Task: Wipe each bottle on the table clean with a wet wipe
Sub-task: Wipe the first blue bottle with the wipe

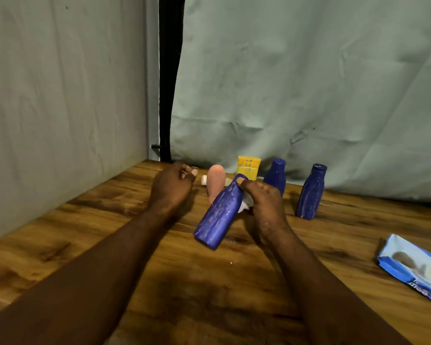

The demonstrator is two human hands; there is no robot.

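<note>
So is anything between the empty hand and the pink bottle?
Nothing really blocks it. The left hand hovers just left of the rounded pink plastic bottle; only a small white thing lies low in the gap. The tilted dark blue plastic bottle in the right hand covers the pink one's base, not the gap.

Over the table (110, 232) our right hand (265, 204) holds the tilted bottle (219, 216), our left hand (172, 188) left of it, the lying bottle (215, 179), tube (248, 167) and rear bottle (275, 175) behind, the side bottle (310, 192) farther right, the wipes pack (413, 267) near right.
</note>
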